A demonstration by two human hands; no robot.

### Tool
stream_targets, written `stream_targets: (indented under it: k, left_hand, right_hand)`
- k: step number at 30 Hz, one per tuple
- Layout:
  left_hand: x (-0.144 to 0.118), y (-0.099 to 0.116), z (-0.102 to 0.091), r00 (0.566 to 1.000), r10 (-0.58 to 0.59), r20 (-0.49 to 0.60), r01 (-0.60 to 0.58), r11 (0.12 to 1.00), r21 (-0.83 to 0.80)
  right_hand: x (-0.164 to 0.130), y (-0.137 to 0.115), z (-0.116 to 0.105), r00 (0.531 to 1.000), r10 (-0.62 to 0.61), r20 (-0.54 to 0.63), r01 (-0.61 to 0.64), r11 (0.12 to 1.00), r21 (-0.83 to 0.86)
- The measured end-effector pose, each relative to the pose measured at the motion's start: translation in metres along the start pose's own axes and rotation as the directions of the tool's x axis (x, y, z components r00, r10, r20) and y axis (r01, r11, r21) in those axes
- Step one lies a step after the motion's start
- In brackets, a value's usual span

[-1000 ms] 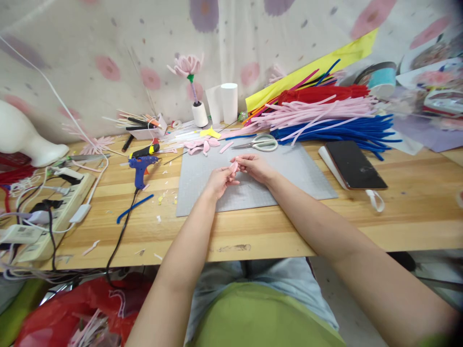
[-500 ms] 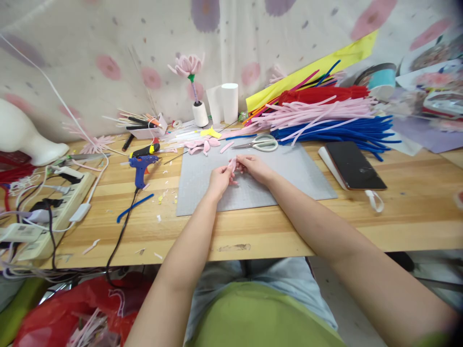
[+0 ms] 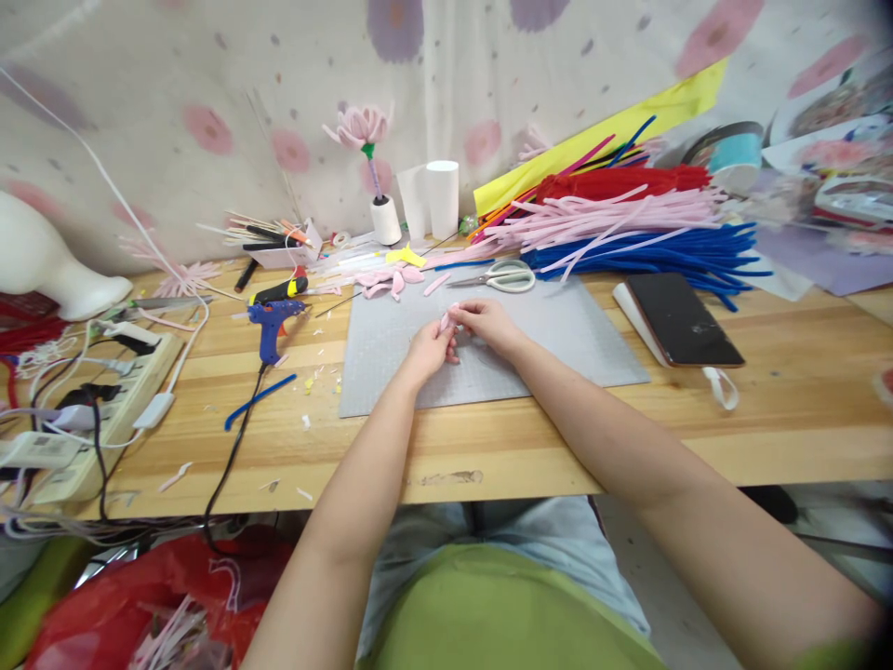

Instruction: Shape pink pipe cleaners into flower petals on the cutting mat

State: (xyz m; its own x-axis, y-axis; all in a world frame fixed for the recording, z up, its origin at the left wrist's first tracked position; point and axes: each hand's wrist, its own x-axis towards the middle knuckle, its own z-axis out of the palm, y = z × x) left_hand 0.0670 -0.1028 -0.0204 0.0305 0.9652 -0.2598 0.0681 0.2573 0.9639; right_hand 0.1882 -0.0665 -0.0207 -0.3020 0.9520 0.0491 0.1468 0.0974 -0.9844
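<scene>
Over the grey cutting mat (image 3: 572, 344), my left hand (image 3: 431, 349) and my right hand (image 3: 488, 324) meet at a small pink pipe cleaner piece (image 3: 450, 314). Both are closed on it, with fingertips pinching it from either side; my fingers hide part of its shape. Just beyond them lie scissors (image 3: 509, 276) with pale handles. A small heap of pink pipe cleaner petals (image 3: 387, 281) rests at the mat's back left corner, and one loose pink strip (image 3: 436, 284) lies beside it.
A blue glue gun (image 3: 271, 326) stands left of the mat, its cord running off the front edge. Bundles of pink (image 3: 614, 216) and blue pipe cleaners (image 3: 648, 256) fill the back right. A black phone (image 3: 684, 318) lies at right; a power strip (image 3: 118, 409) sits far left.
The pink piece has turned a little between my fingers, and my right fingertips have shifted slightly over its top. The things on the table have stayed put.
</scene>
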Motion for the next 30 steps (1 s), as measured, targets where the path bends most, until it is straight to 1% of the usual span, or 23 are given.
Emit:
stream_targets:
  k: [2,4,7,10,13,15,16,18,20,22,24,27,28,30]
  left_hand:
    - [-0.002,0.002,-0.001,1.0,0.025,0.015,-0.025,1.0,-0.011]
    - [-0.003,0.004,-0.003,0.998,0.038,0.055,-0.036,0.999,-0.03]
    - [-0.003,0.003,-0.006,0.993,0.04,0.113,-0.038,0.999,-0.018]
    - [-0.001,0.001,-0.009,0.99,0.023,0.141,-0.027,0.999,0.031]
    - [-0.002,0.001,-0.01,0.986,-0.025,0.165,0.016,0.998,0.054]
    - [-0.004,0.003,-0.01,0.984,-0.049,0.168,0.046,0.999,0.022]
    - [-0.005,0.004,-0.009,0.985,-0.054,0.167,0.057,0.998,-0.015]
    - [-0.007,0.006,-0.008,0.987,-0.044,0.151,0.061,0.992,-0.107]
    - [-0.007,0.006,-0.007,0.989,-0.023,0.145,0.05,0.981,-0.189]
    - [-0.006,0.004,-0.007,0.986,-0.009,0.168,0.05,0.969,-0.241]
    - [-0.005,0.003,-0.009,0.977,-0.012,0.213,0.071,0.961,-0.269]
    - [-0.005,0.003,-0.012,0.962,-0.066,0.267,0.135,0.959,-0.25]
    - [-0.006,0.004,-0.012,0.96,-0.087,0.266,0.152,0.961,-0.232]
    - [-0.006,0.006,-0.012,0.972,-0.112,0.208,0.154,0.969,-0.195]
  right_hand:
    - [0.0,-0.001,-0.003,1.0,-0.006,0.004,0.006,1.0,0.014]
    - [0.001,-0.001,-0.007,1.0,-0.012,0.013,0.012,1.0,0.022]
    - [0.005,0.0,-0.015,1.0,-0.011,-0.005,0.011,1.0,-0.01]
    - [0.007,0.0,-0.018,0.997,-0.058,-0.046,0.052,0.99,-0.132]
    - [0.007,0.0,-0.015,0.98,-0.179,-0.088,0.143,0.937,-0.318]
    - [0.006,-0.001,-0.011,0.967,-0.235,-0.101,0.182,0.911,-0.371]
    - [0.005,-0.001,-0.009,0.967,-0.236,-0.097,0.189,0.918,-0.35]
    - [0.004,0.0,-0.008,0.984,-0.172,-0.051,0.158,0.964,-0.216]
    - [0.003,0.001,-0.008,0.995,-0.075,0.059,0.077,0.996,-0.05]
    - [0.003,0.002,-0.01,0.99,-0.01,0.143,0.004,0.999,0.044]
    - [0.002,0.002,-0.011,0.99,0.012,0.142,-0.023,0.997,0.076]
    - [0.001,-0.001,-0.01,0.995,0.005,0.098,-0.014,0.996,0.09]
    - [0.001,-0.002,-0.01,0.995,-0.007,0.096,-0.001,0.996,0.084]
    - [0.002,-0.004,-0.009,0.995,-0.048,0.085,0.044,0.998,0.039]
